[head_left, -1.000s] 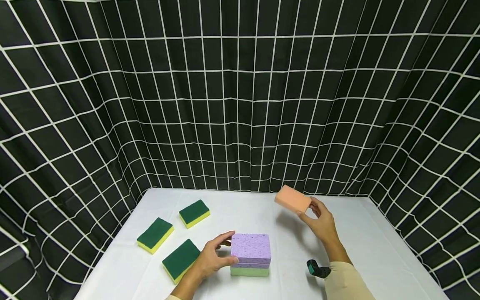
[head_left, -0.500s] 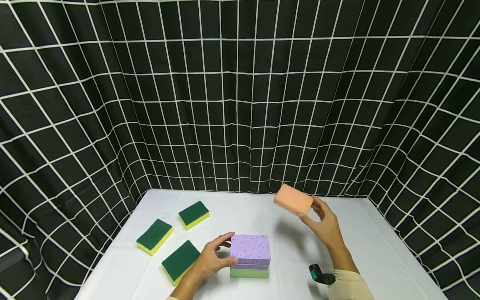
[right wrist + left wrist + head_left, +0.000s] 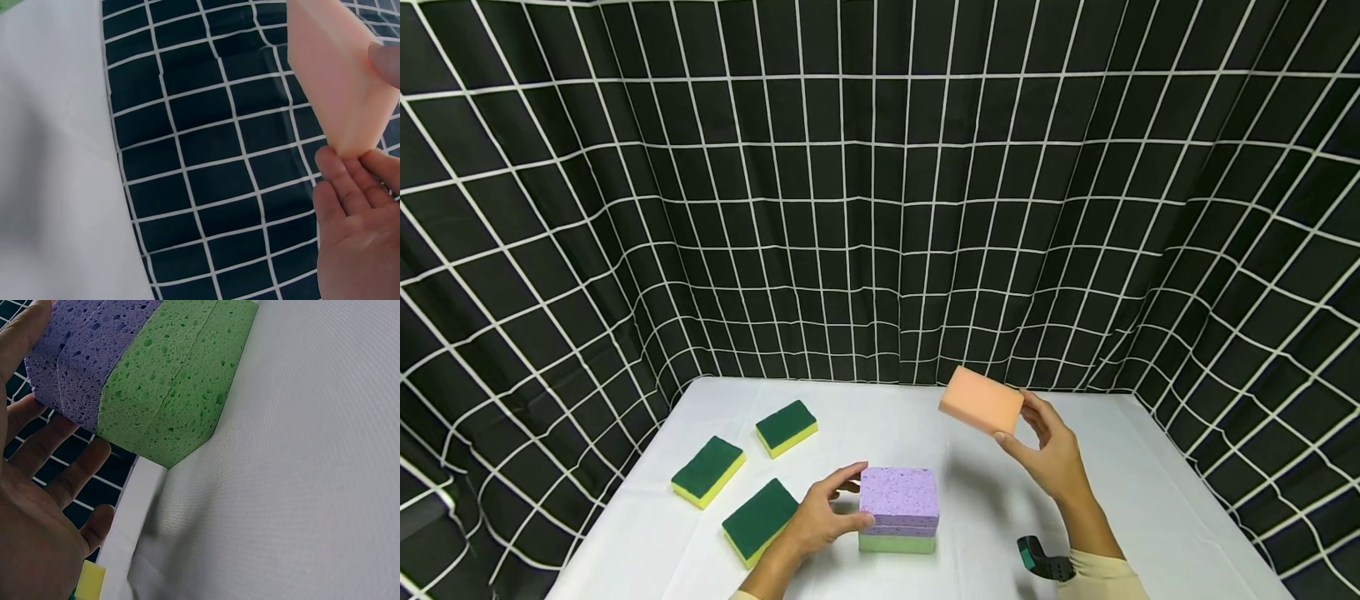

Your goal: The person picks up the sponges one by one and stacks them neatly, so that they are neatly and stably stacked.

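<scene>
In the head view a stack stands at the front middle: speckled purple sponges (image 3: 898,493) on top of light green sponges (image 3: 169,381). Thumb and fingers of my left hand (image 3: 820,518) grip the left side of the purple sponges; the green layers show below the hand. To the right, my right hand (image 3: 1051,450) pinches an orange sponge (image 3: 982,400) at its right end, thumb at the near side and fingers behind. Held in the air, it is tilted and casts a shadow on the table. The right wrist view shows this orange sponge (image 3: 340,75) up close, its smooth faces between thumb and fingers.
Three yellow sponges with dark green scouring tops lie on the left: a back one (image 3: 786,428), a left one (image 3: 708,472) and a near one (image 3: 760,521) beside my left forearm. A white cloth covers the table (image 3: 865,417). Black gridded curtain (image 3: 880,208) surrounds it.
My right hand has moved a little right and nearer, while the orange sponge's far end has swung slightly left. The left hand and the stack look still.
</scene>
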The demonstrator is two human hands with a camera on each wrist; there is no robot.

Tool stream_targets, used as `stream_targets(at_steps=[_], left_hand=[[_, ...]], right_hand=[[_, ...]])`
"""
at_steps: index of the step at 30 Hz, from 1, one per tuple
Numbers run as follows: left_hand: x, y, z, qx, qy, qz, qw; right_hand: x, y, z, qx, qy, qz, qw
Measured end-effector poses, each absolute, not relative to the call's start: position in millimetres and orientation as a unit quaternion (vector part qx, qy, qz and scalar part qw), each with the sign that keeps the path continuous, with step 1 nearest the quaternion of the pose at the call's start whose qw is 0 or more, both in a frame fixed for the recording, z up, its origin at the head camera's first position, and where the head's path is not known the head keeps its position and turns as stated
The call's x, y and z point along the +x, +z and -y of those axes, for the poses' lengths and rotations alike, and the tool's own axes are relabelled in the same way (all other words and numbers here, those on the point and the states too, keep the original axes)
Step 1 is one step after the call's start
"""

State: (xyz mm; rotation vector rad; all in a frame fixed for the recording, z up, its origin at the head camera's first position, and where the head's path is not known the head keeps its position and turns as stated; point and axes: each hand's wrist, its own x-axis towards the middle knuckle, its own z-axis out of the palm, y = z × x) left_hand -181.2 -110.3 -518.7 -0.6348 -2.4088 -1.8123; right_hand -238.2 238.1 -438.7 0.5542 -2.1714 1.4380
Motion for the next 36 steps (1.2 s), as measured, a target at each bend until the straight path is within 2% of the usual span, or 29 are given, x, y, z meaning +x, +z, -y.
stream_targets(at_steps=[10,18,30,36], left_hand=[[-168,-483,108,-0.208,-0.592,0.778,0.011],[-166,-485,107,-0.204,-0.593,0.779,0.015],[-166,-485,107,-0.203,-0.594,0.778,0.011],[-165,-485,107,-0.200,-0.595,0.778,0.006]], right_hand=[[-208,-404,-222,0.269,0.546,0.757,0.240],[-212,-419,-220,0.312,0.553,0.739,0.226],[-202,-423,-207,0.359,0.578,0.714,0.165],[-199,-432,-201,0.374,0.581,0.706,0.152]])
